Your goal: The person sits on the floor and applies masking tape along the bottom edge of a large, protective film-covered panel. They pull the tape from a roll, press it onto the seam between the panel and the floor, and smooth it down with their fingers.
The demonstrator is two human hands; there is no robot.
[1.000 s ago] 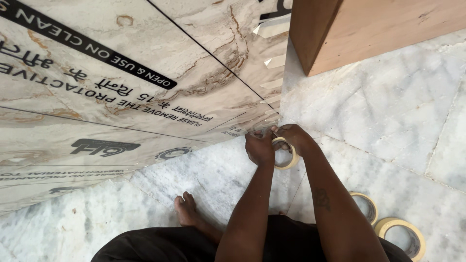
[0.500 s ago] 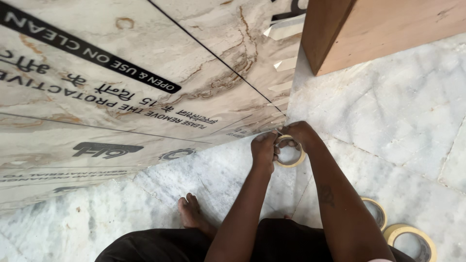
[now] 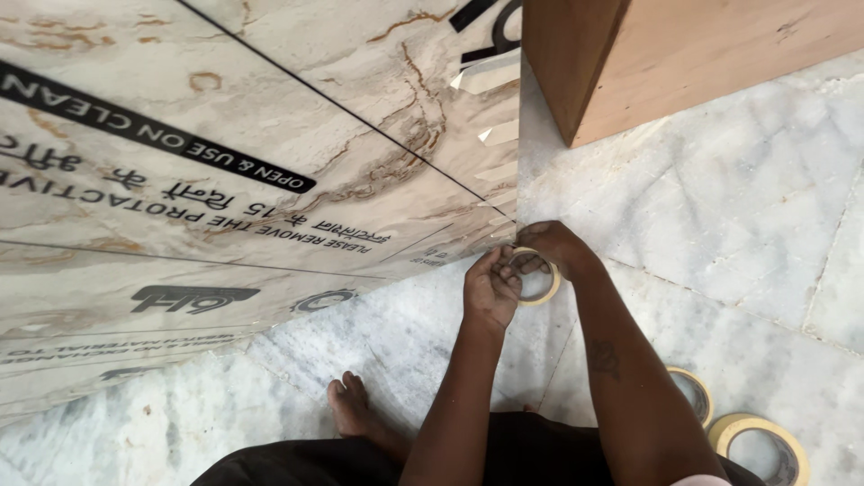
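Both: left hand (image 3: 490, 290), right hand (image 3: 556, 249) grip round paper tape roll (image 3: 543, 293).

- I read this as a room under renovation: film-wrapped marble-look panels (image 3: 252, 162) at ten o'clock.
- Raw plywood cabinet (image 3: 684, 54) at one o'clock, spare tape rolls (image 3: 756, 441) on marble floor (image 3: 738, 225).

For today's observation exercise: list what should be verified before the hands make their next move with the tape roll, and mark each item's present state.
1. Masking tape roll held in both hands: ok.
2. Left hand gripping the roll's near edge: ok.
3. Right hand over the roll's far side: ok.
4. Free tape end found: cannot tell, fingers cover it.
5. Roll close to the film-covered tile panel edge: ok.
6. Spare tape rolls on the marble floor: ok.
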